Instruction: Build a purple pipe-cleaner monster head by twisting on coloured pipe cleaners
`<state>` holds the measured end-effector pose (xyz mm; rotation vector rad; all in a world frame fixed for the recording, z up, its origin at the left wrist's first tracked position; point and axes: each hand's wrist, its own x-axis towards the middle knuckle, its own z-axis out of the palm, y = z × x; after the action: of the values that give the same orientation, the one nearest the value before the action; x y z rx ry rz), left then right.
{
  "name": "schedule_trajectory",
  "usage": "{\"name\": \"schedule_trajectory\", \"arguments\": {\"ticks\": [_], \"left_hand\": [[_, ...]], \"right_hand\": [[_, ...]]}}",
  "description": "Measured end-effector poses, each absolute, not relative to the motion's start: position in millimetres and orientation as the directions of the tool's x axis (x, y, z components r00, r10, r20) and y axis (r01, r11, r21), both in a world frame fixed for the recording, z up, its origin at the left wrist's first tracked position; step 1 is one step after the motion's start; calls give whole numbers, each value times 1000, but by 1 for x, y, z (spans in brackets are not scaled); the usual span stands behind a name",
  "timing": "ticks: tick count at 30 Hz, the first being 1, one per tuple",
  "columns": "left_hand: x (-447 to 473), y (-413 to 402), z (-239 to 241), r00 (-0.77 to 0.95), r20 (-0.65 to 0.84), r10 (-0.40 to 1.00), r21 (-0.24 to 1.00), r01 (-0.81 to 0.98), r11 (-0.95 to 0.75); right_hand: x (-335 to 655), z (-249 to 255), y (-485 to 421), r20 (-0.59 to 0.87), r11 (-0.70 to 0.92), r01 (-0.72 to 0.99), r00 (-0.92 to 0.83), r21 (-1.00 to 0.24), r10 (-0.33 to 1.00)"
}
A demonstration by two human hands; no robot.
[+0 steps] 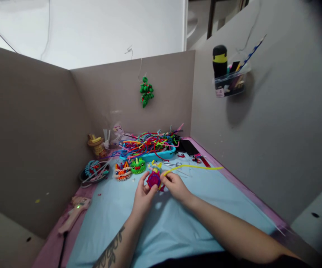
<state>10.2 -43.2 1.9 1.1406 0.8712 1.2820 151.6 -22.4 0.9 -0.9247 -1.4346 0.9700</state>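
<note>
Grey partition panels (166, 89) close in the counter (110, 219) on three sides, with light blue and pink sheets spread over it. Just left of centre, the left hand (142, 191) holds a round magenta piece with a purple ring (153, 180) between thumb and fingers, raised over the blue sheet. Close beside it, the right hand (174, 185) is narrowed to a pinch on the near end of a yellow fuzzy stem (197, 166), whose length runs out to the right; whether these fingers also touch the magenta piece I cannot tell. Directly behind the piece, partly hidden, is a light blue and yellow figure (155, 166); left of that sit a green figure with eyes (138, 166) and an orange and white one (122, 172). Farther back, a blue tray (161, 155) overflows with many-coloured stems (150, 143), and scissors (174, 165) lie in front of it. At the left edge rests a pink glue gun (75, 216) with a lit green light, near a dark bowl (104, 178) of fuzzy pieces. Green beadlike clusters (146, 93) hang against the back panel.
</note>
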Motion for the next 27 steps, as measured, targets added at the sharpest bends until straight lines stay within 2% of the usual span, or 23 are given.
{"name": "schedule_trajectory", "arguments": {"ticks": [4, 7, 10, 14, 18, 24, 27], "left_hand": [[9, -43, 3, 157, 124, 980, 957, -279, -76], [9, -42, 0, 143, 138, 980, 957, -275, -95], [8, -40, -4, 138, 147, 980, 959, -263, -107], [8, -39, -4, 171, 153, 973, 956, -273, -103], [9, -40, 0, 174, 163, 971, 957, -268, -113], [10, -44, 3, 175, 192, 966, 958, -248, -145], [9, -45, 3, 180, 214, 960, 956, -243, -167]], "right_hand": [[154, 1, -21, 272, 268, -48, -178, -962, 946], [156, 0, -21, 268, 252, -99, -220, -963, 938], [157, -2, -19, 257, 233, -132, -215, -963, 942], [157, -6, -15, 208, 198, -72, -183, -978, 961], [155, -6, -15, 226, 221, -52, -144, -974, 963], [156, -6, -18, 192, 148, -222, -192, -964, 962], [158, -7, -17, 215, 165, -231, -210, -959, 954]]}}
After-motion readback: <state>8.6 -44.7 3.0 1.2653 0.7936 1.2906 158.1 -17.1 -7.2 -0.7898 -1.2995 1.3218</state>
